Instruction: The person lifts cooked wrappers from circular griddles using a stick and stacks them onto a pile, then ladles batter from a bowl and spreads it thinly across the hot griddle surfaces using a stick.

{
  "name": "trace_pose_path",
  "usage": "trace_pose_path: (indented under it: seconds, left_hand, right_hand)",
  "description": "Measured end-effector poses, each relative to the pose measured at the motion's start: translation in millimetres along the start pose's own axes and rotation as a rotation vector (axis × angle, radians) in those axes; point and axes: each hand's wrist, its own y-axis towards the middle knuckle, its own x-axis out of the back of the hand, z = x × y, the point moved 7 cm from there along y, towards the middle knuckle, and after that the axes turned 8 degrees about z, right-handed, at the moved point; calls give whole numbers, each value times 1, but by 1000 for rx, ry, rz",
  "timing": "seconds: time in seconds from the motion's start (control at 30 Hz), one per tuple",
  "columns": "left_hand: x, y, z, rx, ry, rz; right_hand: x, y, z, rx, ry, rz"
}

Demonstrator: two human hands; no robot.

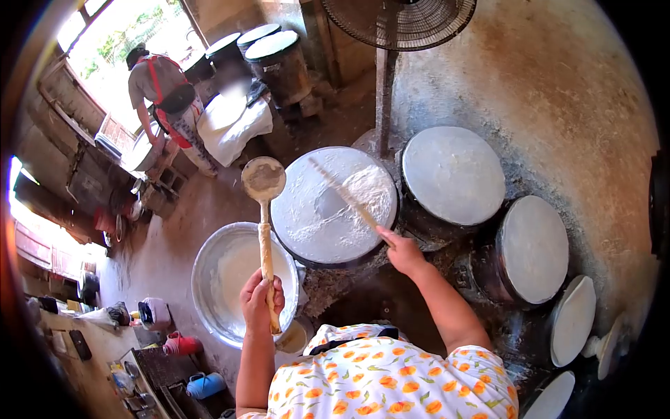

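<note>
My left hand (263,302) is closed round the handle of a ladle (264,180), whose round bowl is up, near the left edge of a wide round griddle (296,216). Below the ladle, a large metal basin (202,279) holds white batter. In my right hand (405,253) is a long thin stick (343,192), held slantwise above the griddle. White, crumbly residue (370,190) lies on the griddle's right part, with thinner smears elsewhere on it.
More round-topped drums (453,174) curve down the right side. A fan (401,21) on a post stands behind the griddle. Another person (167,98) bends over a basin at the upper left. A red kettle (183,343) and blue jug (205,385) are lower left.
</note>
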Motion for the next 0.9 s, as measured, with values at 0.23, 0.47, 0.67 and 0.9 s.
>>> trace_pose_path:
  seconds: [0.23, 0.47, 0.67, 0.9]
  left_hand:
    - [5, -1, -1, 22, 37, 76]
    - [-1, 0, 4, 107, 65, 125]
    - [7, -3, 9, 147, 92, 79]
    - [8, -11, 1, 145, 105, 86]
  right_hand:
    - [12, -49, 10, -219, 36, -40]
    - [6, -46, 5, 32, 32, -164]
    - [-20, -12, 17, -57, 17, -65]
    - [6, -55, 29, 248, 55, -287]
